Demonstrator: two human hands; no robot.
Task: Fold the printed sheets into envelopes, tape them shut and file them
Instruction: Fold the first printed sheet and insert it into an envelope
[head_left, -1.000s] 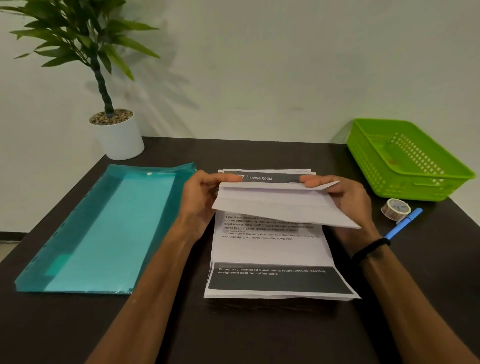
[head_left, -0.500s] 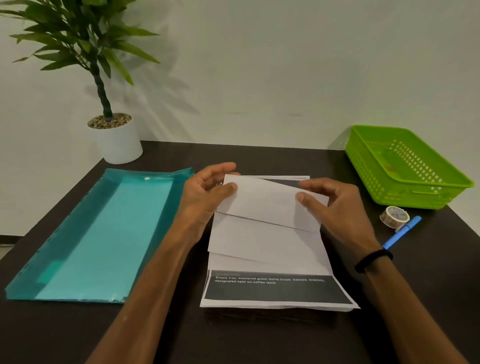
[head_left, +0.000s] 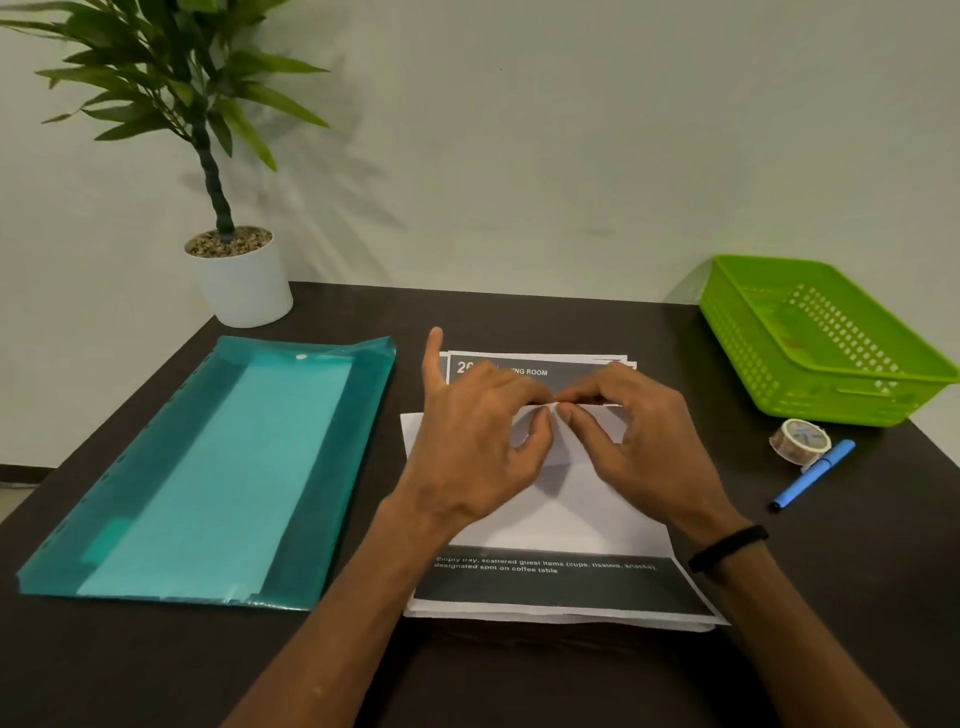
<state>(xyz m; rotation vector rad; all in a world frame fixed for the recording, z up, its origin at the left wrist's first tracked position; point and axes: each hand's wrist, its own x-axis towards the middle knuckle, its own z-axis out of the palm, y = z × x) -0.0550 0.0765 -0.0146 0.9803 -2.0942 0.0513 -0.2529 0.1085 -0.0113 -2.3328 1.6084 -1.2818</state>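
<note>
Sheet folding step: I see left hand and right hand both pinching its top fold at centre; next I'd crease outward, tape not yet used.

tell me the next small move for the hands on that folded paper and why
Probably slide both hands outward along the fold to crease it flat. The left hand and right hand pinch the top edge of the folded sheet at its middle, so the ends look unpressed. The tape roll lies untouched by the pen.
</note>
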